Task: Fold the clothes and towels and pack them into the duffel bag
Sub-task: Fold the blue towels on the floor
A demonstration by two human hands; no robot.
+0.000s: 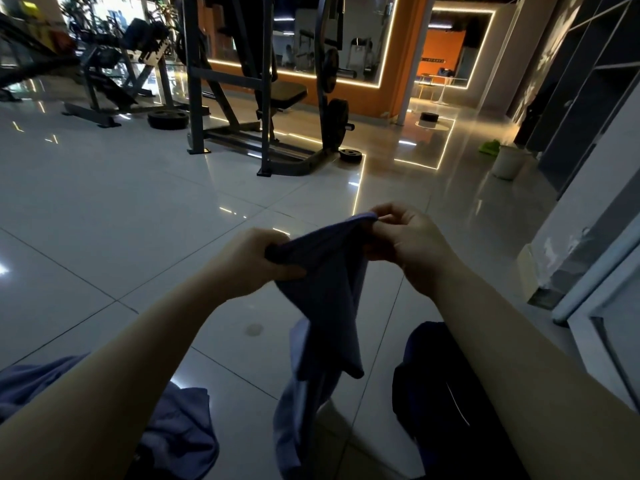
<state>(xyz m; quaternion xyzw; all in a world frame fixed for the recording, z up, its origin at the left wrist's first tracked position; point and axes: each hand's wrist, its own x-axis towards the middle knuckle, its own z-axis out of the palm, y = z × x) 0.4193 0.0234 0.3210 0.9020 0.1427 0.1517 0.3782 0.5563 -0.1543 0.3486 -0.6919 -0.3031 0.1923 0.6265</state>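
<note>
Floor (121, 209): pale glossy tiles, dark grout lines, reflecting strip lights.

Rack (263, 98): dark steel gym frame with round plates, well beyond the hands.

Bag (436, 393): dark, soft-sided, on the floor at lower right under the right forearm; whether it is open or holds anything cannot be told. Packing judged not begun.

Pile (180, 438): blue-grey cloth, crumpled and unfolded, lower left on the floor.

Cloth (329, 296): thin, limp, blue-violet fabric, held up between both hands, its tail hanging toward the floor. No fold made yet; task judged early.

Left hand (256, 261): fingers curled, gripping the cloth's top edge.

Right hand (408, 244): thumb and fingertips pinching the opposite corner.
</note>
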